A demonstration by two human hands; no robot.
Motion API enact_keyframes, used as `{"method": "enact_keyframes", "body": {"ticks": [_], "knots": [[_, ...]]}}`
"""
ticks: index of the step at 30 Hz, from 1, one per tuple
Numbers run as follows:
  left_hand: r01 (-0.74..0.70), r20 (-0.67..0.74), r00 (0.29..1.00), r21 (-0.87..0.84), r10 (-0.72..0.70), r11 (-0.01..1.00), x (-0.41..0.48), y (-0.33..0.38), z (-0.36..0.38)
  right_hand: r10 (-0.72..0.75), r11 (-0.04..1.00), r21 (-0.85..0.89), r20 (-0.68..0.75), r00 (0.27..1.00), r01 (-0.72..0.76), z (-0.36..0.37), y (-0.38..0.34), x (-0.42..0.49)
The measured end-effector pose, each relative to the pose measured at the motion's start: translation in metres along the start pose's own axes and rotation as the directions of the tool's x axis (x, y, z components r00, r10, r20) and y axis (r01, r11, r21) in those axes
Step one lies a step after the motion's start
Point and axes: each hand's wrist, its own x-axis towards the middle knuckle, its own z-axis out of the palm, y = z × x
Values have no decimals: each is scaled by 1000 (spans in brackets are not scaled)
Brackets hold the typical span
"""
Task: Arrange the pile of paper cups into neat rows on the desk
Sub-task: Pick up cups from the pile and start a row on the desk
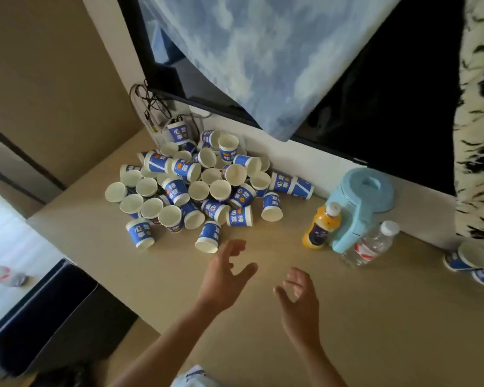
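Pile of paper cups (190, 188): heaped loose at the back left of the tabletop (375, 317), against the wall; no rows yet.
Left hand (224, 277): fingers spread, empty, just short of the nearest tipped cup (208, 237), probably the first pick.
Right hand (299, 300): loosely curved, empty, over bare surface.
Kettle (361, 199), juice bottle (322, 227): at right, narrowing row space.

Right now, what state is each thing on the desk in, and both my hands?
paper cup pile: jumbled, no rows yet
left hand: open, empty
right hand: open, empty
orange juice bottle: capped
water bottle: capped
blue jug: lid on
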Motion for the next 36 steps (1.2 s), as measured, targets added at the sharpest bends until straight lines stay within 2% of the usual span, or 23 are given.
{"method": "enact_keyframes", "body": {"ticks": [3, 7, 10, 13, 20, 25, 29, 31, 36], "knots": [[19, -13, 1000, 203, -17, 979, 23, -52, -33, 30, 997, -69, 50, 998, -26, 34, -4, 0], [-30, 71, 997, 502, -7, 864, 54, -107, -53, 66, 988, -147, 99, 993, -51, 71, -12, -9], [-105, 126, 992, 627, 33, 772, 72, -127, -57, 44, 982, -186, 111, 993, -23, 87, -18, -14], [-170, 168, 983, 674, 74, 719, 90, -136, -56, 10, 979, -204, 119, 993, 15, 92, -22, -16], [-251, 179, 968, 660, 176, 708, 114, -138, -59, -16, 971, -234, 96, 995, 38, 91, -32, -9], [-266, 88, 961, 565, 264, 781, 111, -127, -73, -64, 955, -279, 137, 989, 101, 98, -34, 0], [-117, 90, 992, 378, 89, 918, 101, -103, -89, -139, 909, -352, 253, 958, 225, 109, -39, 10], [-45, 101, 995, 293, 16, 955, 94, -97, -99, -125, 920, -308, 353, 927, 242, 117, -44, 13], [-21, 118, 993, 181, 0, 983, 81, -87, -122, -95, 965, -182, 437, 894, 192, 134, -61, 15]]}}
